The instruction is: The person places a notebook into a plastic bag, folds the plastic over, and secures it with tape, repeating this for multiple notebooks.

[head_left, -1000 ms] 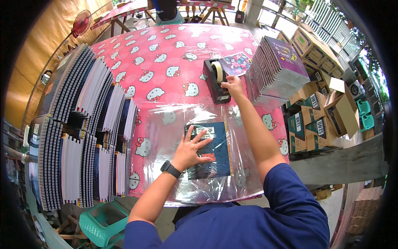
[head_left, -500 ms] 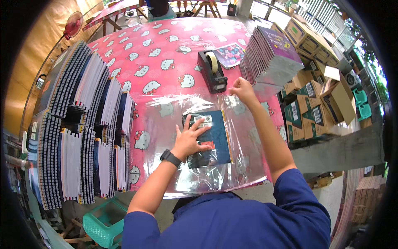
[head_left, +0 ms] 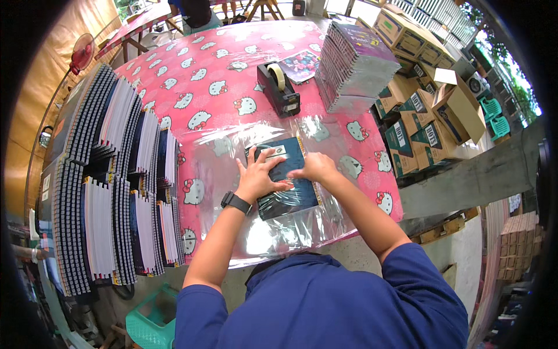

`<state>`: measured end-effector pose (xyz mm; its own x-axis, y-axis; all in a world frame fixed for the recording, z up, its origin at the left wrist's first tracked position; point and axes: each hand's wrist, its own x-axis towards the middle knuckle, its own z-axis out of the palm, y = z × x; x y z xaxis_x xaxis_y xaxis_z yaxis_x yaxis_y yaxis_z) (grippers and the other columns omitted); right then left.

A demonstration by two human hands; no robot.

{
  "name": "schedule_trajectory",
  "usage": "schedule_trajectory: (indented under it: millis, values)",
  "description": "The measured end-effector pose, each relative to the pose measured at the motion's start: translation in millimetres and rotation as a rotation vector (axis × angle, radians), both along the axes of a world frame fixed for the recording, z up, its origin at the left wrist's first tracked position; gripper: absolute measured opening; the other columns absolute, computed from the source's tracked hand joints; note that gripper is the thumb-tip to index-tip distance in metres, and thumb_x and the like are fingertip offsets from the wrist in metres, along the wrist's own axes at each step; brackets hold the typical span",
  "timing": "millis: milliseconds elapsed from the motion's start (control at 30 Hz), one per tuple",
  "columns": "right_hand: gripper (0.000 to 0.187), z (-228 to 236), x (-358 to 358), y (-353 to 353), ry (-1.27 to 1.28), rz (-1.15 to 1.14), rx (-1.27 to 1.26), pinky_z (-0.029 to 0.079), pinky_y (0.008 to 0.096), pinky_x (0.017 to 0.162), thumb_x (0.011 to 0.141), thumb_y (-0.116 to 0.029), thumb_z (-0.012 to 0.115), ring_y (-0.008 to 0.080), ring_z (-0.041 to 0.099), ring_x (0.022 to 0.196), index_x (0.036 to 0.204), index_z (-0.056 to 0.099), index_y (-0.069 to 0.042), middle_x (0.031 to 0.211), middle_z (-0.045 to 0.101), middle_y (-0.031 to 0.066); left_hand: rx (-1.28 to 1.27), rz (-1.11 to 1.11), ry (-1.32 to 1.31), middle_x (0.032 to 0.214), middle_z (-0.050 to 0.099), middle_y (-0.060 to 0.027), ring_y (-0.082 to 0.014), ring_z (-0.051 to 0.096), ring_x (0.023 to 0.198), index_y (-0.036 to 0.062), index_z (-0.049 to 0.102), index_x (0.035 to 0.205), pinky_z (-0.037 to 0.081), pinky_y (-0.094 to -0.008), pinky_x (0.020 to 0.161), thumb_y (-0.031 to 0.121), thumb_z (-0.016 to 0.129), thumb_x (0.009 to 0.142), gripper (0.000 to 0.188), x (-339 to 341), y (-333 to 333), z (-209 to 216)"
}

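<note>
A dark blue book [head_left: 297,198] with a pale label near its top lies on a sheet of clear plastic [head_left: 218,221]. My left hand [head_left: 258,177] rests on the book and plastic with its fingers spread. My right hand [head_left: 318,168] is at the book's right edge, the thumb pointing left over the cover and the other fingers curled. Whatever those fingers may pinch is too small to make out. Beyond the book stands a black tape dispenser [head_left: 280,93] with a roll of tape, apart from both hands.
Tall stacks of spiral-bound books [head_left: 104,192] line the table's left side. A plastic-wrapped stack of purple books [head_left: 354,70] stands at the far right, beside a colourful booklet [head_left: 300,65]. Cardboard boxes [head_left: 427,139] sit right of the pink table. A green stool [head_left: 148,326] is at lower left.
My right hand has come from beside the tape dispenser down to the book's right edge. My left hand stays spread on the book. The whole view has shifted slightly.
</note>
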<state>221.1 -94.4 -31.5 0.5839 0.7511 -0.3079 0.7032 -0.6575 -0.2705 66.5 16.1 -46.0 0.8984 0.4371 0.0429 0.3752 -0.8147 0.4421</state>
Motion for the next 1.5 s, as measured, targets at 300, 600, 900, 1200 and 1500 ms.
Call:
schedule_trajectory:
  millis: [300,600,900,1200,1500]
  values:
    - [0.053,-10,-7,-132,0.355,-0.052,0.221,0.046,0.0337,0.06,0.059,-0.045,0.079,0.0234,0.059,0.065,0.081,0.057,-0.003,0.069,0.061,0.011,-0.017,-0.349,-0.132,0.142,0.026,-0.0153,-0.0352,0.012,0.135,0.0136,0.039,0.134,0.009,-0.0585,0.104,0.057,0.068,0.065,0.087,-101,-128,-4]
    - [0.063,-43,-86,-179,0.465,0.073,0.477,0.046,0.0358,0.063,0.066,-0.017,0.077,0.0253,0.059,0.07,0.111,0.035,-0.003,0.074,0.057,0.0123,-0.419,0.485,-0.3,0.109,0.049,-0.0141,-0.0229,0.053,0.092,0.0045,0.035,0.128,0.047,-0.0325,0.072,0.019,0.079,0.063,0.08,-138,-160,-44]
    - [0.017,-37,-84,-188,0.314,0.011,0.505,0.04,0.0341,0.048,0.08,-0.011,0.062,0.0223,0.05,0.048,0.075,0.049,-0.002,0.055,0.05,0.0095,-0.068,0.691,-0.393,0.069,0.054,-0.0072,-0.0241,0.051,0.053,0.0056,0.056,0.082,0.044,-0.0354,0.051,0.016,0.068,0.075,0.017,-114,-175,-40]
    - [0.022,-50,-71,-206,0.261,0.11,0.477,0.043,0.0421,0.055,0.076,-0.02,0.063,0.0324,0.056,0.062,0.072,0.048,-0.004,0.066,0.054,0.0121,0.182,0.748,-0.407,0.065,0.05,-0.0096,-0.0266,0.051,0.057,0.0032,0.047,0.07,0.041,-0.038,0.052,0.014,0.065,0.075,0.022,-140,-204,-44]
    - [0.027,-56,-70,-186,0.213,0.237,0.631,0.043,0.0393,0.057,0.071,-0.012,0.067,0.0319,0.052,0.067,0.082,0.045,-0.004,0.076,0.047,0.0124,-0.17,0.748,-0.526,0.069,0.05,-0.0085,-0.0235,0.05,0.06,0.0043,0.051,0.072,0.041,-0.0334,0.056,0.008,0.068,0.072,0.017,-115,-182,-39]
